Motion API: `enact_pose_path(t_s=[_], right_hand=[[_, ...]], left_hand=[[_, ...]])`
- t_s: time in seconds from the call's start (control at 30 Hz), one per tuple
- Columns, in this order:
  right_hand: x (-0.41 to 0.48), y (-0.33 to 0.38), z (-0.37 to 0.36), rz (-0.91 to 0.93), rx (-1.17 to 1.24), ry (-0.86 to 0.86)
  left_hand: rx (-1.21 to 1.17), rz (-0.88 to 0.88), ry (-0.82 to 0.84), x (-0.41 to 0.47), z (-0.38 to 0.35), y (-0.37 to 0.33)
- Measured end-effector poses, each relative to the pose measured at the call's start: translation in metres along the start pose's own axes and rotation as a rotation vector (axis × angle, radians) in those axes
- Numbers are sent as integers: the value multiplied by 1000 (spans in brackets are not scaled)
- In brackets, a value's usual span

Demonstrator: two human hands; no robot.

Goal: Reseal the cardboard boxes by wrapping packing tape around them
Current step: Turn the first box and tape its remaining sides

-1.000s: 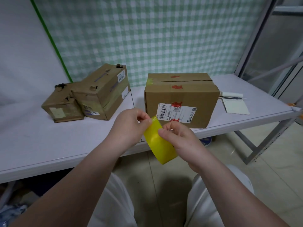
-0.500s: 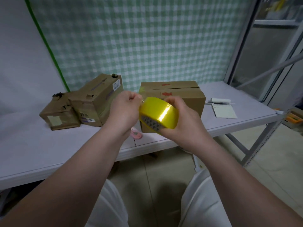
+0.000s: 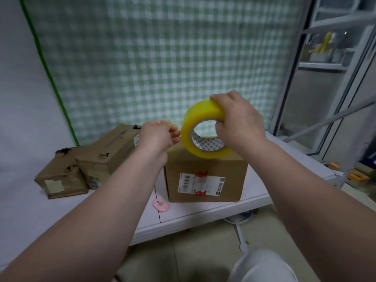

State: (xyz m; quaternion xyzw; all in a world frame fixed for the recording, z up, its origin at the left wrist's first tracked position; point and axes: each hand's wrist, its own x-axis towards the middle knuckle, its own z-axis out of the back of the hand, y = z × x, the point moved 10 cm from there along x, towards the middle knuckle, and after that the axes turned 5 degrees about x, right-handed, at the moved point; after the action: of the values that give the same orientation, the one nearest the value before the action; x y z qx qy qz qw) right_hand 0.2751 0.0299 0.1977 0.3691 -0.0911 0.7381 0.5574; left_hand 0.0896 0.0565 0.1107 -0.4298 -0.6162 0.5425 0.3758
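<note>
**Head view**

Item: tape roll (image 3: 196,116), yellow, wide, wound on a printed card core.

Location: the roll was held in the air directly above the labelled box (image 3: 205,165). Its lower rim was just over the box's top and no contact could be made out.

Grip: the roll was clamped by the right hand (image 3: 238,123). The fingers were laid over the outer face and the thumb, as it appeared, was hooked into the core. The left hand (image 3: 156,137) was bunched, with its fingertips drawn together against the roll's left rim. Whether the loose end was caught between them could not be told.

Handling, as judged:
- The roll was taken to be light and rigid, with a slick outer face. Hold would best be kept through the core, so that it may turn as tape is drawn.
- The loose end was expected to be thin, limp and sticky, and apt to fold on itself or spring back. It should be pinched at its very edge and kept taut.
- The labelled box was judged stiff, yet light enough to slide when tape is pulled, so steadying would be needed.

Also listed:
- A flat battered box (image 3: 61,180) was set well left of the labelled box, with a second battered box (image 3: 114,151) leaned on it.
- A pink cutter (image 3: 160,204) was laid at the labelled box's front left corner.
- All of these were borne on a white table (image 3: 40,216).
</note>
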Motion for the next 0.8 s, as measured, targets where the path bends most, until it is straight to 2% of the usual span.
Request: enact_pose_path(t_s=[0.13,0.3,0.37,0.43,0.53,0.63,0.8], right_hand=[[28,-2,-27,37,-81,31],[45,-10,-71,97,-115,118],[45,-13,-86,116,-67,149],[43,-20,-87,95,102,92],[38,-40,-82,-33,389,-41],[28,-65,-90,-275,641,-90],[7,-87,-133,-570,970,47]], left_hand=[[-93,93,45,20,-7,10],[-74,227,68,42,-5,41],[-89,294,75,49,-4,56],[-141,353,92,53,-5,68],[-205,407,126,55,-10,78],[-220,445,151,58,-11,82],[-178,465,167,61,-12,83]])
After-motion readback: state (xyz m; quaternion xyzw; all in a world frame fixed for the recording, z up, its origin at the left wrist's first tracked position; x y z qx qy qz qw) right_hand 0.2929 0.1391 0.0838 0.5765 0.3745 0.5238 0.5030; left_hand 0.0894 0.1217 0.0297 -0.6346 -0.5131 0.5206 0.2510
